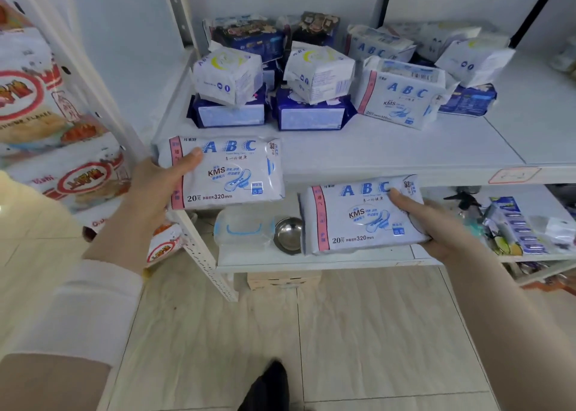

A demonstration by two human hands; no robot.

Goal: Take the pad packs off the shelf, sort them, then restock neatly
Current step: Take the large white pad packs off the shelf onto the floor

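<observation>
Packs lie jumbled on the shelf; left hand and right hand each clamp one ABC pack.

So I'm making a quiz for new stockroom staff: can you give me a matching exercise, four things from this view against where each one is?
Things:
1. ABC pack in the left hand
2. ABC pack in the right hand
3. steel bowl
4. dark blue pack

Places:
A. on the lower shelf, beside a clear plastic container
B. on the upper shelf, under a white moon-print pack
C. held at the upper shelf's front left corner
D. held in front of the lower shelf

Pairs: 1-C, 2-D, 3-A, 4-B
</observation>
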